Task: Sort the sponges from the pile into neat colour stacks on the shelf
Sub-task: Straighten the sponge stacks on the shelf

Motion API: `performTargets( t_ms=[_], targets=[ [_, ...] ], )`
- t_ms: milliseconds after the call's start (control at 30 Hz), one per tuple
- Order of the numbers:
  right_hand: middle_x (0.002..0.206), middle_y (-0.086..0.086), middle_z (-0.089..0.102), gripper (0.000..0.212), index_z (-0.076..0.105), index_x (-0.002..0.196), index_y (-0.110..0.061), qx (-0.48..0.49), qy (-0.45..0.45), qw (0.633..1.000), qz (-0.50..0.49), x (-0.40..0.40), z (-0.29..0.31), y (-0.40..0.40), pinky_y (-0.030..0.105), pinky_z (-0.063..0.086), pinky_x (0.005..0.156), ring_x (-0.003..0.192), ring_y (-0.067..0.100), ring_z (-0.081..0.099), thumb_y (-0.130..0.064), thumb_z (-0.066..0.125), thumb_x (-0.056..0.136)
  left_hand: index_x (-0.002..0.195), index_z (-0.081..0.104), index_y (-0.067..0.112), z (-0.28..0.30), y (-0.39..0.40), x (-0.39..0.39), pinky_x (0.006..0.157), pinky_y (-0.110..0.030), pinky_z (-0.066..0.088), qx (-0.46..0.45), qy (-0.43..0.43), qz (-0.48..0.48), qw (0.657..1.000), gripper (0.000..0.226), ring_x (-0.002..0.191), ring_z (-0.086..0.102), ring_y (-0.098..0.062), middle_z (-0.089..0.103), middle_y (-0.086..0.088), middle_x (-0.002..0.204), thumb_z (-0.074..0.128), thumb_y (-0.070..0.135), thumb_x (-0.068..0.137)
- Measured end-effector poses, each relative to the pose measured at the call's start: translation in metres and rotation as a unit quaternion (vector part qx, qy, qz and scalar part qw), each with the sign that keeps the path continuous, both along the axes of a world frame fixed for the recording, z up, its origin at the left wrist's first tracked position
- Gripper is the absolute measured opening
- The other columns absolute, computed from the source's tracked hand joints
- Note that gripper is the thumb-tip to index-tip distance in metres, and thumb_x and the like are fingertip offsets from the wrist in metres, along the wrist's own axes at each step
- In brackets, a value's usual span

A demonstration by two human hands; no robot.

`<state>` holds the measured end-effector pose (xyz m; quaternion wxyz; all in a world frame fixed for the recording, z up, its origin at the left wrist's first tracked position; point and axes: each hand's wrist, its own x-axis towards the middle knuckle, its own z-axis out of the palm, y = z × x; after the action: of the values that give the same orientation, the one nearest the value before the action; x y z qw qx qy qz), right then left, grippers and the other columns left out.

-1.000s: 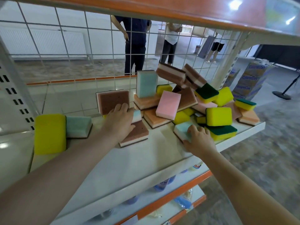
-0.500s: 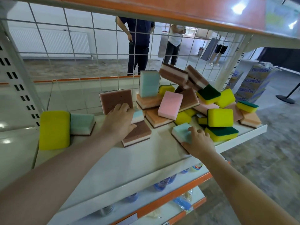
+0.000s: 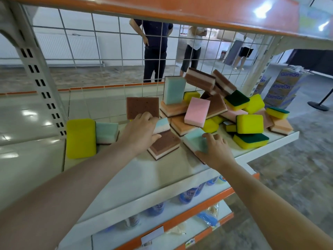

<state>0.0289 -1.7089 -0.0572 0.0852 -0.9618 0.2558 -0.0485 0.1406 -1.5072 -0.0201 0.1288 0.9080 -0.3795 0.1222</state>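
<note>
A: Locate the mint sponge (image 3: 195, 141).
B: Lower centre of frame, on the shelf (image 3: 126, 170), long axis toward upper right. Right hand (image 3: 214, 152) clasps it; left hand (image 3: 140, 131) holds a second mint sponge (image 3: 162, 125). The mint stack (image 3: 106, 130) lies left.

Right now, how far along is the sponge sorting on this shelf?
Barely started. Done: one yellow sponge and one pale blue sponge stand side by side at the shelf's left end. In hand: the left hand grips a blue and white sponge; the right hand grips a light blue sponge. Left: the mixed pile, still jumbled.
</note>
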Motion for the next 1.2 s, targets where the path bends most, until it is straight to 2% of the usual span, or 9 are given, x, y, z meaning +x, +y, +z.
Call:
performTargets(
  t_ms=[200,333,600,933,1200],
  targets=[
    [0.135,0.013,0.042,0.076,0.023,0.142,-0.017,-0.018,-0.03,0.999,-0.021,-0.005,0.003,0.029,0.035,0.035,0.095,0.119,0.032,0.041,-0.045,0.061,0.083,0.135,0.045,0.017,0.007,0.023,-0.01,0.088,-0.033,0.04,-0.022,0.001,-0.029,0.999,0.053,0.113,0.045,-0.022,0.049,-0.003,0.126,0.058,0.039,0.088],
    [0.136,0.012,0.042,0.071,0.027,0.14,-0.013,-0.023,-0.047,0.998,-0.03,-0.012,0.003,0.047,0.034,0.034,0.096,0.12,0.032,0.038,-0.043,0.06,0.085,0.134,0.045,0.015,0.007,0.04,-0.018,0.086,-0.032,0.04,-0.03,-0.006,-0.045,0.999,0.053,0.111,0.048,-0.022,0.051,-0.003,0.125,0.058,0.039,0.088],
    [0.133,0.013,0.041,0.073,0.029,0.14,-0.012,-0.004,-0.079,0.997,-0.022,-0.034,0.005,0.086,0.034,0.032,0.095,0.117,0.032,0.037,-0.04,0.063,0.082,0.134,0.046,0.013,0.01,0.072,-0.037,0.092,-0.035,0.042,-0.04,-0.004,-0.068,0.997,0.054,0.113,0.048,-0.024,0.051,-0.005,0.125,0.06,0.037,0.087],
    [0.13,0.012,0.041,0.072,0.03,0.139,-0.01,-0.003,-0.061,0.998,0.002,-0.06,0.006,0.128,0.033,0.033,0.094,0.116,0.032,0.04,-0.039,0.063,0.082,0.133,0.045,0.017,0.005,0.112,-0.068,0.084,-0.03,0.041,-0.029,-0.01,-0.051,0.998,0.053,0.117,0.045,-0.019,0.049,-0.001,0.128,0.056,0.043,0.088],
    [0.129,0.012,0.04,0.073,0.031,0.138,-0.01,0.005,-0.045,0.998,0.048,-0.071,0.005,0.148,0.032,0.033,0.093,0.115,0.031,0.04,-0.039,0.064,0.08,0.133,0.045,0.017,0.003,0.142,-0.091,0.091,-0.034,0.043,-0.029,0.01,-0.01,0.999,0.052,0.116,0.045,-0.021,0.048,-0.002,0.129,0.057,0.041,0.088]
  ],
)
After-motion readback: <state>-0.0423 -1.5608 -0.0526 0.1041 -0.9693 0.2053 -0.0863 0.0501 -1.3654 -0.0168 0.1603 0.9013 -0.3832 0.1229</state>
